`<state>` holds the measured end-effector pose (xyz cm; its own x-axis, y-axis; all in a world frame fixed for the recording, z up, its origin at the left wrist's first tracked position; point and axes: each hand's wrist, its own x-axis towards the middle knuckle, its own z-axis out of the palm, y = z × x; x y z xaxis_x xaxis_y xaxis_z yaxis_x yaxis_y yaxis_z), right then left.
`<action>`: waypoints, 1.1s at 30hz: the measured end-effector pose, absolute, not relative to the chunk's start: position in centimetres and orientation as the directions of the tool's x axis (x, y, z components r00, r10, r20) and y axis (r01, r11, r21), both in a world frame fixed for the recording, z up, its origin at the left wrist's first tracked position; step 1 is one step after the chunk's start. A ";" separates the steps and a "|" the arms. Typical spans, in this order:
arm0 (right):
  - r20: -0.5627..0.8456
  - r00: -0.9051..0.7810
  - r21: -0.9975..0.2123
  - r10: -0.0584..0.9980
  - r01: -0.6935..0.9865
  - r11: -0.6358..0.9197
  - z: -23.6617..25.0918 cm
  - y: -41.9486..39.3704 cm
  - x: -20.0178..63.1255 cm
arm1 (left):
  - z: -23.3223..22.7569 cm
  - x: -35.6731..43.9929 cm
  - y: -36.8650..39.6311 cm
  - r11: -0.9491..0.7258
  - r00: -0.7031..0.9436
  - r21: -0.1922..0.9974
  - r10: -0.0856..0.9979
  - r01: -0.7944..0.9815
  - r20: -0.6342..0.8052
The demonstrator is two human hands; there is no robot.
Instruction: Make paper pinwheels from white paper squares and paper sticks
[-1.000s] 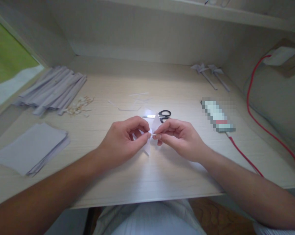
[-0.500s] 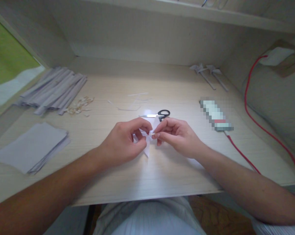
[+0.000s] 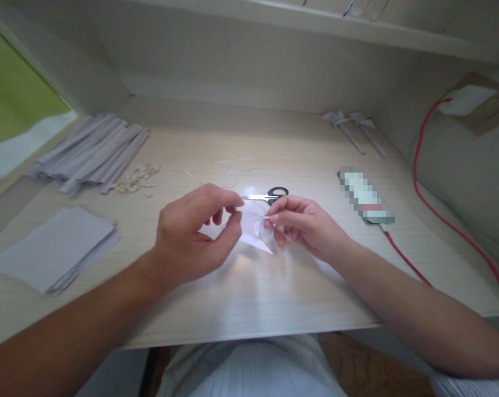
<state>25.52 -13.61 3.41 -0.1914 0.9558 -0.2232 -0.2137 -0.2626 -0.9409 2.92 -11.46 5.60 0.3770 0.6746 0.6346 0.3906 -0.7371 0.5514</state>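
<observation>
My right hand [image 3: 302, 223] is closed in a pinch at the middle of a piece of white paper [image 3: 253, 234]. A small pale bit shows at its fingertips, too small to name. The paper has a pointed corner toward me and a curled part beside the fingers. My left hand [image 3: 202, 229] is just left of the paper, thumb and forefinger bent toward each other with a narrow gap and nothing visible between them. Its other fingers are partly hidden. Scissors [image 3: 274, 194] with black handles lie just beyond the hands.
Rolled paper sticks [image 3: 92, 149] lie at the back left beside a heap of small pale pieces [image 3: 135, 178]. Nearer is a paper stack [image 3: 57, 248]. Thin paper strips [image 3: 236, 165] lie behind the scissors. Two paper pinwheels [image 3: 348, 129] and a phone [image 3: 365, 196] with a red cable [image 3: 410, 262] are right.
My left hand has drawn back to the left, away from the paper's middle. My right hand has shifted slightly right, and the paper has turned and opened more to view.
</observation>
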 end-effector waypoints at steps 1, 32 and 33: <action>-0.226 -0.174 -0.939 0.958 -0.221 -0.262 3.5 -13.6 25.5 | 5.7 2.9 -11.4 -0.732 0.357 0.546 0.678 0.407 0.643; -0.188 -0.051 -0.936 0.981 -0.292 -0.195 3.9 -14.3 25.1 | 4.8 3.4 -9.9 -0.503 0.294 0.636 0.863 0.585 0.411; -0.195 -0.057 -0.930 0.979 -0.307 -0.203 4.0 -14.4 25.0 | 4.9 3.4 -9.9 -0.479 0.288 0.670 0.878 0.567 0.384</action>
